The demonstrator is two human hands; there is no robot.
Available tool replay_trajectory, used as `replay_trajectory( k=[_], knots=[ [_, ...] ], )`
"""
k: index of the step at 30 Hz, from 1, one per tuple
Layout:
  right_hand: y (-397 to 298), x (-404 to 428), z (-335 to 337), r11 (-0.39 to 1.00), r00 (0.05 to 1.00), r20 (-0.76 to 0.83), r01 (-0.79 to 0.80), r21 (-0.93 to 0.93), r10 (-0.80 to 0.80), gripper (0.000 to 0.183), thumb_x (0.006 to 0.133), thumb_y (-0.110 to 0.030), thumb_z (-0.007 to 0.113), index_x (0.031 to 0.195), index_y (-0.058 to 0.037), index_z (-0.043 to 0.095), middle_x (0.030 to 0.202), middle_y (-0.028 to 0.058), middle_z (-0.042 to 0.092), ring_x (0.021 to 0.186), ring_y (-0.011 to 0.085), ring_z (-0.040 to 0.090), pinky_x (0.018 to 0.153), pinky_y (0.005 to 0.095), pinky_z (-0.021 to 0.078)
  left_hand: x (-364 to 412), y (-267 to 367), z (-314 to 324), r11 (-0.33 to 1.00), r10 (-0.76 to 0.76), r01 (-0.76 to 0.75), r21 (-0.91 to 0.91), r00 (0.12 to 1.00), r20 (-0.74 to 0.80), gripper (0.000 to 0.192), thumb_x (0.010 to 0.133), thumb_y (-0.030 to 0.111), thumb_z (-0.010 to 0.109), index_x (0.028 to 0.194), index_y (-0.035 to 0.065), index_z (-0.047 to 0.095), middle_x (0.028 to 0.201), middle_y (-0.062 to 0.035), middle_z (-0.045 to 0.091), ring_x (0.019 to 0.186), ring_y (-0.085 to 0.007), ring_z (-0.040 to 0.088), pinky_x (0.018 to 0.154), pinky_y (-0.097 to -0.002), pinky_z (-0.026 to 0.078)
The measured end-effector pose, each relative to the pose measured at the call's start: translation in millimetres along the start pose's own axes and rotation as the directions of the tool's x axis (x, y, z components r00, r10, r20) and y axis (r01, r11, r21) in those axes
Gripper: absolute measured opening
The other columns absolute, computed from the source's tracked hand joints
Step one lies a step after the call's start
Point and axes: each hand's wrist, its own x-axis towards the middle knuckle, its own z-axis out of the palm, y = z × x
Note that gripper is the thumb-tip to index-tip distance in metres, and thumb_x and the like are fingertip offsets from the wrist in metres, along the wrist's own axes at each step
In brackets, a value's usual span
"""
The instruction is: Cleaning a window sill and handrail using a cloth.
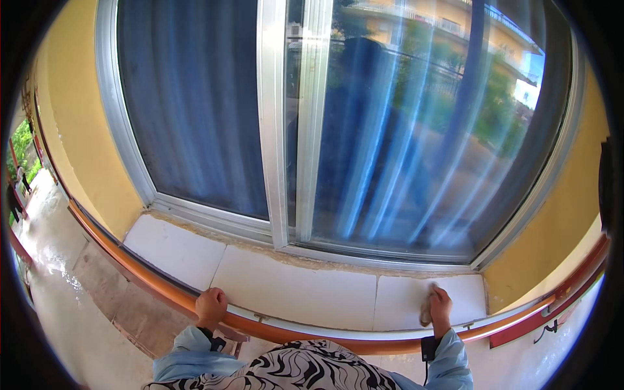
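Observation:
My right hand (440, 308) grips a brownish cloth (426, 312), which it presses flat on the right part of a white tiled window sill (297, 285). Much of the cloth is hidden behind the fingers. To the left, my left hand (212, 304) is curled into a fist at the sill's front edge, beside an orange handrail (278, 336). Nothing shows in that fist. Above the sill stands a sliding window with an aluminium frame (273, 146); blue curtains (195, 112) hang behind its glass.
Yellow walls (80, 112) flank the window recess. A rough, crumbly joint (312, 263) runs between frame and sill. The handrail curves along the front, close to my patterned apron (317, 368). At far left a wet, shiny walkway (53, 253) stretches away, with people (13, 200) in the distance.

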Motion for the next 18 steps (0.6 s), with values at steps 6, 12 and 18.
replay_trajectory(
  k=[6, 12, 18],
  knots=[
    [-203.6, -9.4, 66.4, 0.947, 0.789, 0.577, 0.019, 0.320, -0.211, 0.031, 0.088, -0.008, 0.057, 0.117, 0.0014, 0.060, 0.103, 0.0060, 0.064, 0.094, 0.0118, 0.057, 0.084, 0.0257, 0.0463, -1.0, -0.3, -2.4, 0.999, 0.040, -0.040, 0.010, 0.999, -0.003, 0.010, 0.079, 0.015, 0.056, 0.076, 0.0088, 0.064, 0.078, -0.0128, 0.065, 0.072, -0.0356, 0.062, 0.061, -0.0460, 0.050],
    [-414.9, 10.2, 82.6, 0.692, 0.599, 0.359, 0.678, 0.248, -0.716, 0.041, 0.088, -0.016, 0.061, 0.127, -0.0066, 0.052, 0.110, 0.0122, 0.063, 0.096, 0.0193, 0.061, 0.084, 0.0291, 0.0477, -3.2, -8.0, -2.0, 0.992, 0.096, -0.101, -0.074, 0.992, -0.076, 0.009, 0.078, 0.014, 0.057, 0.074, 0.0087, 0.063, 0.076, -0.0116, 0.064, 0.071, -0.0343, 0.061, 0.061, -0.0455, 0.049],
    [-567.0, 25.0, 95.9, 0.027, 0.014, -0.033, 0.893, -0.448, -0.999, 0.037, 0.077, -0.014, 0.067, 0.113, -0.0116, 0.058, 0.098, 0.0104, 0.063, 0.091, 0.0309, 0.059, 0.077, 0.0399, 0.0494, -4.6, -12.6, 2.3, 0.985, 0.129, -0.136, -0.105, 0.989, -0.067, 0.008, 0.077, 0.015, 0.058, 0.074, 0.0101, 0.064, 0.075, -0.0108, 0.065, 0.071, -0.0333, 0.062, 0.062, -0.0453, 0.049]
  ],
)
